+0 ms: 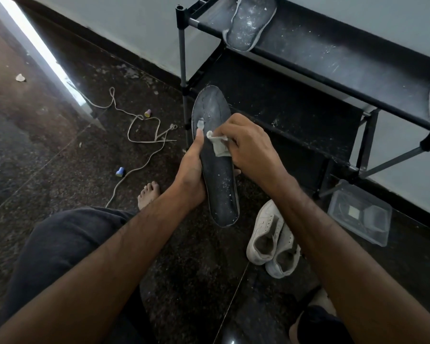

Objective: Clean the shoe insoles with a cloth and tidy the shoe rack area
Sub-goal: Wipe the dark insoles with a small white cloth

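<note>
We cradle the dark insole (217, 180) from beneath in our left hand (190, 170), thumb on top so it stays flat, held above the floor by the shoe rack (308, 45). Our right hand (251, 147) pinches the cloth (219, 144) between closed fingers, pressing it onto the dusty middle.

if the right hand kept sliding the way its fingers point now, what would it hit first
Probably the left hand's thumb. The right hand presses a small cloth on the insole, fingers pointing left toward that thumb; depth is unclear.
</note>
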{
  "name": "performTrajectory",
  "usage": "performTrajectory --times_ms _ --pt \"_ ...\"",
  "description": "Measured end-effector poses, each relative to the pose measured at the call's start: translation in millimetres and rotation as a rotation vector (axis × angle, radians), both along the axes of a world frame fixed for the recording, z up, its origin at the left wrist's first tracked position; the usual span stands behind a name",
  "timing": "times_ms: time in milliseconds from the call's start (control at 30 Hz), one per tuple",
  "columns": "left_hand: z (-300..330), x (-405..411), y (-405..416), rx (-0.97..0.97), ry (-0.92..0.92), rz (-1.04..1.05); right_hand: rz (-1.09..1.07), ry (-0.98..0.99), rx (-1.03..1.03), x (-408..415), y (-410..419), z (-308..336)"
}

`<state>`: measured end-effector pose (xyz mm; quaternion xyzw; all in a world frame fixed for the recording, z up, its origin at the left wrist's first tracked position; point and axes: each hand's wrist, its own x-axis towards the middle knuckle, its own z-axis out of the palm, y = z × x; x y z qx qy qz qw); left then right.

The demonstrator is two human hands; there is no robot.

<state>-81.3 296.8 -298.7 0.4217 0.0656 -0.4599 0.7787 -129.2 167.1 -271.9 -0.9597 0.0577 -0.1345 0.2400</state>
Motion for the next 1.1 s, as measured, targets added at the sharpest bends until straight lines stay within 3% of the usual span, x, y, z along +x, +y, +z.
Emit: performTrajectory --times_ms 100,300,500,567,700,767,1100 --pt "-0.3 0.5 0.5 0.0 -0.007 -0.03 0.029 -0.03 -0.063 -0.1 1.4 -2.5" --pt "1.7 2.0 0.6 0.018 -0.059 -0.01 0.145 0.09 -0.188 -6.1 0.8 8.3" --pt "-0.4 -0.5 -0.1 0.041 -0.086 -0.009 0.097 0.051 -0.331 0.1 0.0 5.5" --pt "-0.8 -1.0 0.7 0.03 -0.073 0.005 0.086 0.046 -0.281 0.6 2.3 3.1" --pt "5.0 -2.2 2.1 0.018 -0.065 0.0 -0.02 -0.035 0.055 1.6 5.0 -0.9" --pt "6.8 -2.4 1.7 0.006 -0.069 -0.001 -0.025 -0.013 0.078 2.7 5.8 -1.4" --pt "5.8 -1.6 2.9 0.059 -0.075 0.042 0.162 0.132 -0.326 3.3 11.3 15.7"
